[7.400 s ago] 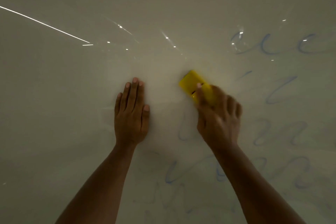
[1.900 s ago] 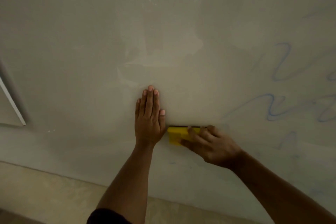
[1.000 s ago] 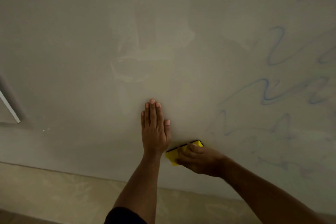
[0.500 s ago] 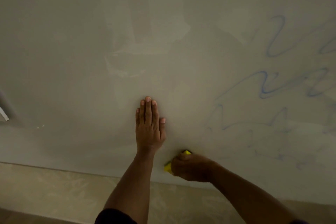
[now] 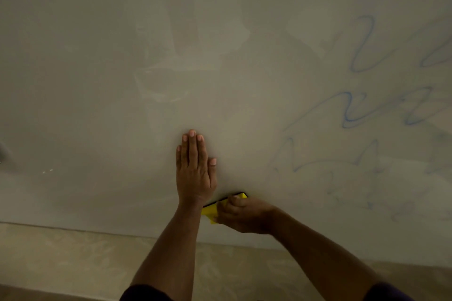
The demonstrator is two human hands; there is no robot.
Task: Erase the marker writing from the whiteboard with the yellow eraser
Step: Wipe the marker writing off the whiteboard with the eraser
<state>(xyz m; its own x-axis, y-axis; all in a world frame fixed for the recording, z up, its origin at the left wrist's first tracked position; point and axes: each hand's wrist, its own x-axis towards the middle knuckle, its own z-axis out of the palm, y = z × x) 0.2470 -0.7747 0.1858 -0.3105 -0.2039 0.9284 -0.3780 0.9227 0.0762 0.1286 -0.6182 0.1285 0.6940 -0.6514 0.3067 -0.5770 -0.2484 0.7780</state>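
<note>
Two bare hands work low on the whiteboard (image 5: 102,80), near its bottom edge. The left hand (image 5: 195,173) lies flat against the board, fingers straight and closed together, pointing to 12 o'clock, thumb tucked along the side; it grips nothing. The right hand (image 5: 241,214) sits just at 4 o'clock of the left one, curled tight around the yellow eraser (image 5: 210,211), which presses against the board. Only parts of the eraser show: a yellow corner poking out toward 9 o'clock beside the left wrist, and a strip with a dark edge running up toward 1 o'clock above the knuckles. The eraser's near corner looks to touch, or nearly touch, the left wrist; which one is hard to tell.

Faint blue marker writing (image 5: 354,110) loops and zigzags across the board at 3 o'clock of the hands, well apart from the eraser, some strokes smeared pale. The board around the left hand and toward 9 o'clock looks wiped, with dull streaks at 12 o'clock. Below the board, at 6 o'clock, runs a beige floor (image 5: 61,259). Dark sleeves (image 5: 144,293) show at the lower frame edge.
</note>
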